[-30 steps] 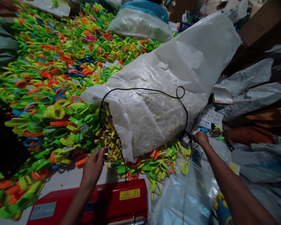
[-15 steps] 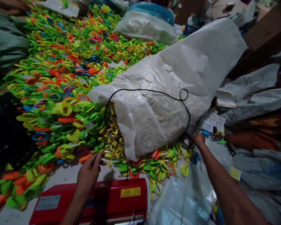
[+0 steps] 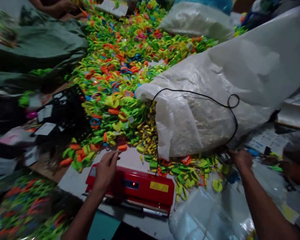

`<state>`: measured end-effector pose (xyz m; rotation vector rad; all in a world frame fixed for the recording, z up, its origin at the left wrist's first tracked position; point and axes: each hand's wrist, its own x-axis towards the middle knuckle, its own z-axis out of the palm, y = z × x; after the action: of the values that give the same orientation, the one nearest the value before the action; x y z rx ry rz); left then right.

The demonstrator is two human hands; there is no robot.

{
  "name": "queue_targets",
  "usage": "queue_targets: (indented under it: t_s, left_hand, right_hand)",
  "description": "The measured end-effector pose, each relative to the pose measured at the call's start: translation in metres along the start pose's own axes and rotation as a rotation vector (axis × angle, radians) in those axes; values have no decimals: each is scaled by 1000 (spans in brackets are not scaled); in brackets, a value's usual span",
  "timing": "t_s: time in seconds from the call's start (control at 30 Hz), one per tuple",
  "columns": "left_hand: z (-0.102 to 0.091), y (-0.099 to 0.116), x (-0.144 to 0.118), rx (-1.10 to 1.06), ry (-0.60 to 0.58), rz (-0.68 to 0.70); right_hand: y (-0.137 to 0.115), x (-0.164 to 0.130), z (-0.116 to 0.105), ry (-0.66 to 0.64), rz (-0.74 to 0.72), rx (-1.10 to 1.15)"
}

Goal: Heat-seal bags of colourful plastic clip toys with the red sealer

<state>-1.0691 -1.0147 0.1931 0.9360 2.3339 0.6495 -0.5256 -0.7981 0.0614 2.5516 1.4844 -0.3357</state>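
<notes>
My left hand (image 3: 107, 169) hovers above the left end of a red heat sealer (image 3: 150, 197), fingers drawn together; whatever may be between them is too small to make out. Just beyond its fingertips lies an orange plastic piece (image 3: 122, 147). On the sealer's panel a small orange-red light glows. Over at the right, my right hand (image 3: 242, 160) closes on a dark, blurred socket-like block (image 3: 224, 156), where a black cord (image 3: 236, 125) ends. This cord loops across a large white plastic sack (image 3: 185, 123). Small yellow pieces (image 3: 150, 135) spill from the sack's mouth.
A wide heap of green, yellow and orange plastic watch-like bands (image 3: 115, 66) spreads behind. At left are a black crate (image 3: 71, 111) and green cloth (image 3: 50, 43). Clear plastic bags (image 3: 200, 213) lie at front right. Another person's hand (image 3: 67, 6) shows at far left.
The view has swung left and down, bringing the whole sealer and its lit panel into sight. My left hand stays above the sealer; my right hand keeps to the block at the cord's end.
</notes>
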Motion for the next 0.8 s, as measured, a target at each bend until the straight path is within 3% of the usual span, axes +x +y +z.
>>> queue_targets:
  t_s: [0.07,0.13,0.23,0.3,0.43,0.57,0.67,0.8]
  left_hand:
    - [-15,-10,1,56,21,31]
    - [-27,-22,4,115,19,33]
    - [-32,-39,10,137,-17,26]
    - [-28,-45,12,102,-40,48]
    - [-15,-43,8,32,-81,104]
    - [-6,-42,-4,-22,-112,114]
    - [-1,-44,-7,-40,-120,103]
    - [1,-43,1,-59,-114,153]
  right_hand:
    - [-14,-37,-14,209,-115,155]
    - [-38,-79,-34,388,-350,413]
    - [-94,-130,-68,373,-684,573]
    - [-143,-141,-89,359,-797,609]
    - [-244,-115,-127,362,-825,536]
    - [-324,-89,-138,181,-862,302]
    - [-350,-76,-139,113,-830,238]
    - [-343,-53,-157,180,-695,301]
